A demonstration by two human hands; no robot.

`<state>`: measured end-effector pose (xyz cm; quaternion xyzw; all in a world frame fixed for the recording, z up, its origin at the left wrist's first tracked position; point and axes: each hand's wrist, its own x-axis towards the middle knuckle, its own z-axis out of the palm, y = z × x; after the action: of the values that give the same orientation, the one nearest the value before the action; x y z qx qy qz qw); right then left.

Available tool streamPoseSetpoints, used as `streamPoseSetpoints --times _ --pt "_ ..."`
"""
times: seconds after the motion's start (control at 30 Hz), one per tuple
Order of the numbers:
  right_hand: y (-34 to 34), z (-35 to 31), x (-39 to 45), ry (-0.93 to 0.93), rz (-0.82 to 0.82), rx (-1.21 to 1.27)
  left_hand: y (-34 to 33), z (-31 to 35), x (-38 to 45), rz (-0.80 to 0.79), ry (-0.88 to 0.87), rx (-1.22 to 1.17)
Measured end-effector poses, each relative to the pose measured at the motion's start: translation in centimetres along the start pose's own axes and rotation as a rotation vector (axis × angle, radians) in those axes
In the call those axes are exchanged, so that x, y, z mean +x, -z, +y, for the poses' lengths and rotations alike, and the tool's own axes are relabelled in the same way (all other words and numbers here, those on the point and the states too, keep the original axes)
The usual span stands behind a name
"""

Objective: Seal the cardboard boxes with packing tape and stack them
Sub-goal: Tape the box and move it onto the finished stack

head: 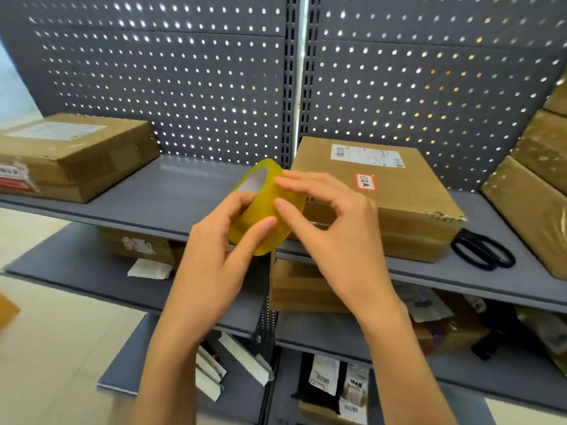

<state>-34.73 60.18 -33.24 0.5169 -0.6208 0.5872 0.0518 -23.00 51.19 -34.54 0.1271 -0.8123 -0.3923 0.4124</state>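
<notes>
1. grey shelf (pixel 190 191) with pegboard backing (pixel 184 72) fills the frame; a taped cardboard box (pixel 73 148) sits at left on the upper level.
2. right of centre, a labelled box (pixel 395 191) lies flat on the same level, partly hidden behind the hands; black scissors (pixel 483 248) lie just beside it on its right.
3. more boxes (pixel 540 179) stacked at the right edge; parcels and packets on the lower levels.
4. roll of yellow packing tape (pixel 260 207) held up at frame centre, in front of the labelled box, off the shelf.
5. left hand (pixel 214 256) grips the roll, fingers curled through its core, thumb on the outer face.
6. right hand (pixel 340 234) bent over the roll, fingertips (pixel 280 180) touching the tape surface, holding nothing of its own.
</notes>
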Motion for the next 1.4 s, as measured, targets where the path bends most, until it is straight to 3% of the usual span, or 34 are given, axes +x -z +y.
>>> streamPoseSetpoints --times 0.33,0.43,0.6,0.87,0.97,1.07,1.23,1.3,1.4 --pt "-0.5 -0.6 0.8 -0.087 0.0 0.11 1.8 0.1 0.0 -0.085 0.019 0.088" --pt "-0.9 -0.7 0.6 -0.096 0.025 0.107 1.9 0.2 -0.1 -0.126 0.044 0.001" --pt "-0.9 -0.6 0.3 -0.128 0.034 0.094 1.9 0.4 -0.8 -0.363 0.192 -0.242" --pt "-1.2 -1.5 -0.4 0.02 0.297 -0.038 0.2 1.9 -0.4 -0.197 0.152 -0.274" --pt "-0.9 -2.4 -0.2 0.133 0.376 -0.12 -0.4 1.2 0.4 -0.144 0.23 -0.25" --pt "-1.1 -2.2 0.3 0.138 0.311 -0.171 -0.7 -0.4 0.7 -0.1 0.368 -0.257" --pt "-0.7 0.0 1.2 -0.07 0.107 -0.166 -0.2 -0.9 -0.5 -0.37 0.519 -0.5" --pt "-0.1 0.5 1.6 -0.088 0.119 -0.152 -0.3 -0.7 -0.9 -0.448 0.542 -0.589" --pt "1.1 1.1 2.2 -0.095 0.126 -0.115 -1.1 -0.1 -1.4 -0.431 0.545 -0.676"
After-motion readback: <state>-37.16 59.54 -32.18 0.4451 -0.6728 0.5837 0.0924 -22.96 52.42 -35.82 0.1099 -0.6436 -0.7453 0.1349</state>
